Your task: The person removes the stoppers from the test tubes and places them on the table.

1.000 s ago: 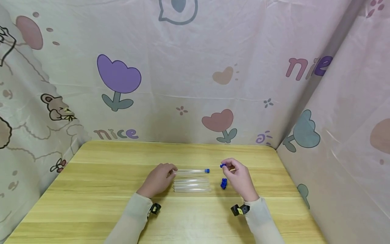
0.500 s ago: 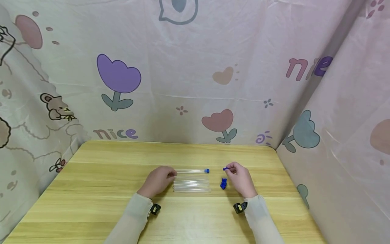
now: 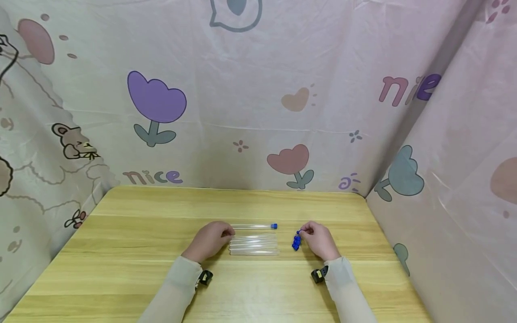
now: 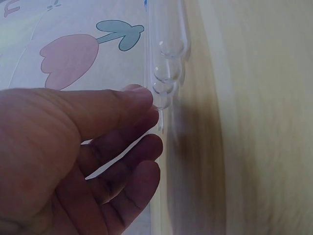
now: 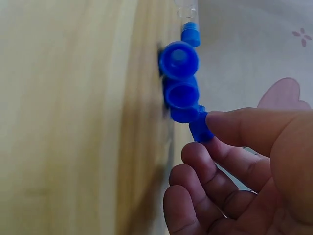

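In the head view, clear test tubes (image 3: 254, 244) lie side by side on the table, rounded ends leftward. Behind them lies a test tube (image 3: 252, 226) with a blue cap (image 3: 274, 226) on its right end. My left hand (image 3: 210, 240) is at the left ends; in the left wrist view its thumb (image 4: 139, 98) and index finger pinch a tube's rounded end, contact partly hidden. My right hand (image 3: 321, 242) pinches a small blue cap (image 5: 199, 126) between thumb and index finger, beside a cluster of loose blue caps (image 3: 296, 243). Their hollow ends show in the right wrist view.
The wooden table (image 3: 121, 269) ends at a printed curtain (image 3: 226, 112) at the back. More curtain hangs at both sides. Dark straps with small cameras circle both wrists.
My right hand has come nearer and down to the loose caps, carrying the blue cap. My left fingertips have shifted slightly nearer, from the capped tube toward the uncapped tubes.
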Demonstrator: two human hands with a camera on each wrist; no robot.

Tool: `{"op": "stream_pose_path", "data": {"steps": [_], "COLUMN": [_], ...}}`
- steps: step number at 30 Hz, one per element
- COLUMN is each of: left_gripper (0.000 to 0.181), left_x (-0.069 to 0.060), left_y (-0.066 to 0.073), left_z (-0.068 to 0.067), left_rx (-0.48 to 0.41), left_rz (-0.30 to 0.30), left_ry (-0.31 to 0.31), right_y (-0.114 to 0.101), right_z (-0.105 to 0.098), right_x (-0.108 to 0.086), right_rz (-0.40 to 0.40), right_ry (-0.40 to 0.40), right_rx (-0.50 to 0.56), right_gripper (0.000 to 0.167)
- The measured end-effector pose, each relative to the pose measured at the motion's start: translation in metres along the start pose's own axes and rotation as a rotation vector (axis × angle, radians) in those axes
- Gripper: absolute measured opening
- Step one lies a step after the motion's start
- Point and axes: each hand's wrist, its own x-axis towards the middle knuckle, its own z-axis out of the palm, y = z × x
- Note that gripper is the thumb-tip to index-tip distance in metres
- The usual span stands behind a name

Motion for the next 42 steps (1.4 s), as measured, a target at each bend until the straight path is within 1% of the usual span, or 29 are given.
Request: {"op": "stream_pose_path", "data": {"steps": [5, 10, 16, 20, 23, 26, 29, 33, 37, 42], "left_gripper": [0.009, 0.009, 0.008, 0.006, 0.008, 0.014, 0.022, 0.032, 0.037, 0.039], "left_x": [0.0, 0.0, 0.0, 0.001, 0.001, -0.002, -0.007, -0.011, -0.014, -0.017], "left_y": [-0.001, -0.001, -0.001, -0.002, -0.001, 0.004, 0.012, 0.024, 0.035, 0.043], "left_z": [0.001, 0.001, 0.001, -0.002, -0.01, -0.022, -0.035, -0.05, -0.058, -0.062], "left_rx": [0.004, 0.011, 0.012, 0.0, -0.013, -0.016, -0.006, 0.021, 0.034, 0.039], "left_rz": [0.011, 0.02, 0.012, 0.002, -0.001, -0.007, -0.004, 0.027, 0.045, 0.053], "left_ry": [-0.011, 0.002, 0.011, 0.032, 0.06, 0.089, 0.122, 0.176, 0.217, 0.249], "right_y": [0.004, 0.006, 0.008, 0.008, 0.005, -0.004, -0.017, -0.038, -0.055, -0.068], "right_z": [0.002, 0.002, 0.002, 0.001, -0.002, -0.007, -0.014, -0.024, -0.03, -0.033], "right_x": [0.001, 0.001, 0.004, 0.005, 0.004, 0.001, -0.005, -0.016, -0.025, -0.033], "right_rz": [0.019, 0.026, 0.025, 0.015, -0.003, -0.032, -0.069, -0.14, -0.212, -0.271], "right_ry": [-0.018, -0.029, -0.045, -0.04, -0.018, 0.023, 0.07, 0.119, 0.141, 0.145], "right_rx": [-0.005, 0.001, 0.008, 0.01, 0.025, 0.042, 0.073, 0.145, 0.191, 0.181], "right_gripper": [0.006, 0.008, 0.013, 0.017, 0.018, 0.021, 0.02, 0.013, 0.007, 0.007]}}
